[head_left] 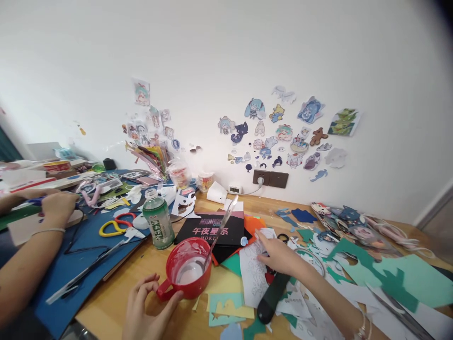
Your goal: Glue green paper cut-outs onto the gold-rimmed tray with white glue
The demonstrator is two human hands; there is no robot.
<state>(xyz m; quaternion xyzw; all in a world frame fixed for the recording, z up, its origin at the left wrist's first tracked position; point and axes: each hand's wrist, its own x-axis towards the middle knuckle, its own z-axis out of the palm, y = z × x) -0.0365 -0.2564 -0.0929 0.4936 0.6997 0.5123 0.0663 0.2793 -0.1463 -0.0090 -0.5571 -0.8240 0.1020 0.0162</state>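
Our left hand [151, 312] brackets the handle of the red mug [197, 286] before us; our right hand [280, 255] lies over a printed sheet [250, 279]; we cannot tell whether either grips; cut-outs [310, 110] already dot the wall [212, 56]; scraps [410, 278] remain loose.

The left hand [147, 309] and the right forearm [329, 295] run off the bottom edge.

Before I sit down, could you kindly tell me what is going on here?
The person's left hand is at the handle of a glossy red mug holding whitish material and a slender leaning utensil. The right hand is at a white paper sheet with line drawings. Neither grip is clear. At left, a co-worker's hand is above a flat blue mat.
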